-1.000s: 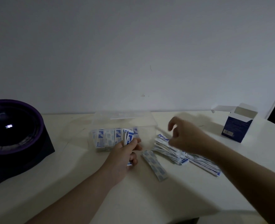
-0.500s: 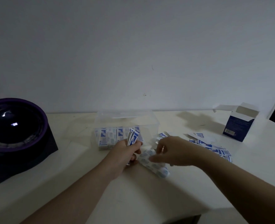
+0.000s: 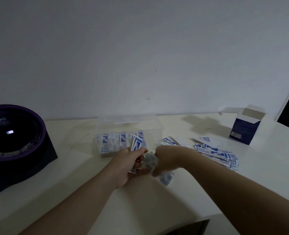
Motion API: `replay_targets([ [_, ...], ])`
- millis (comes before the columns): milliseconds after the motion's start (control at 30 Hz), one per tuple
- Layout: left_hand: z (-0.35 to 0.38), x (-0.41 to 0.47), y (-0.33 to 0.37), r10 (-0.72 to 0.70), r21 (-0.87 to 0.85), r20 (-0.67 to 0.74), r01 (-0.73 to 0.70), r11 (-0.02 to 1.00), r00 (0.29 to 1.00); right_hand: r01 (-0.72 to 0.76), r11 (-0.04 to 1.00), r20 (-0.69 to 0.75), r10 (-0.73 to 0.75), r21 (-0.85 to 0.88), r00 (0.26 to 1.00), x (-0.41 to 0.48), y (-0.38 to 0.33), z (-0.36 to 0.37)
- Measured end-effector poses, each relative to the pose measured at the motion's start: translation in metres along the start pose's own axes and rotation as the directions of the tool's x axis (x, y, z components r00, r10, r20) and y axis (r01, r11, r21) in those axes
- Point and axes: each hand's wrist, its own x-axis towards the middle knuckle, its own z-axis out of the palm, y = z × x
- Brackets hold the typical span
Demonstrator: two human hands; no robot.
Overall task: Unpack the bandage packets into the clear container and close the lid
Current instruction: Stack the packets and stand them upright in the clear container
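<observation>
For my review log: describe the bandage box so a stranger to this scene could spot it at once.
On the white table, look to the far right, beyond the loose pile of bandage packets. The box stands upright there alone: dark blue, white top flaps open, the only carton in view.

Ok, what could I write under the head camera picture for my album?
Left hand holds a packet stack by the container while the right hand grips another strip.

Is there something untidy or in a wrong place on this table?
Yes. A heap of blue-and-white bandage packets lies scattered on the pale table, right of the clear plastic container, not inside it. The dark blue cardboard box stands open.
</observation>
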Motion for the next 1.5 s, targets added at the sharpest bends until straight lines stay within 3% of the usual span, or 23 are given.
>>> replay_targets([
  [167, 0.002, -0.002, 0.001, 0.071, 0.002, -0.006, -0.071, 0.998, 0.997, 0.046, 0.999, 0.062, -0.046, -0.001, 0.997, 0.002, -0.005, 0.008],
  [233, 0.004, 0.0, 0.005, 0.185, -0.087, -0.073, -0.191, 0.978, 0.98, 0.07, 0.991, -0.03, -0.067, 0.113, 0.997, 0.0, -0.001, 0.012],
  [267, 0.003, 0.002, 0.008, 0.244, -0.114, -0.137, -0.26, 0.959, 0.96, 0.103, 0.962, -0.113, -0.076, 0.253, 0.991, -0.002, 0.003, 0.015],
  [333, 0.002, 0.004, 0.011, 0.34, -0.045, -0.217, -0.358, 0.933, 0.915, 0.271, 0.743, -0.308, -0.091, 0.612, 0.947, -0.007, 0.009, 0.022],
  [400, 0.003, 0.004, 0.007, 0.385, 0.046, -0.172, -0.383, 0.923, 0.907, 0.413, 0.499, -0.449, -0.053, 0.762, 0.892, -0.009, 0.015, 0.031],
  [433, 0.005, 0.003, 0.004, 0.37, 0.067, -0.13, -0.365, 0.929, 0.92, 0.444, 0.449, -0.48, -0.036, 0.776, 0.877, -0.009, 0.016, 0.036],
  [500, 0.009, 0.001, -0.002, 0.324, 0.1, -0.055, -0.318, 0.943, 0.944, 0.453, 0.48, -0.51, -0.013, 0.751, 0.86, -0.007, 0.017, 0.045],
  [600, 0.012, 0.001, -0.007, 0.323, 0.178, 0.008, -0.319, 0.931, 0.947, 0.396, 0.678, -0.558, 0.026, 0.62, 0.829, -0.005, 0.019, 0.053],
  [667, 0.012, 0.0, -0.009, 0.333, 0.192, 0.04, -0.334, 0.923, 0.942, 0.384, 0.743, -0.592, 0.021, 0.548, 0.805, -0.005, 0.019, 0.052],
  [1033, 0.014, -0.003, -0.011, 0.319, 0.144, 0.067, -0.325, 0.935, 0.945, 0.409, 0.791, -0.589, -0.077, 0.455, 0.805, -0.01, 0.02, 0.043],
  [1167, 0.019, -0.008, -0.009, 0.381, 0.122, 0.076, -0.388, 0.914, 0.921, 0.396, 0.817, -0.605, -0.075, 0.418, 0.793, -0.007, 0.017, 0.048],
  [1500, 0.019, -0.014, -0.002, 0.482, 0.156, -0.043, -0.471, 0.868, 0.875, 0.435, 0.836, -0.606, -0.162, 0.335, 0.778, -0.01, 0.005, 0.043],
])
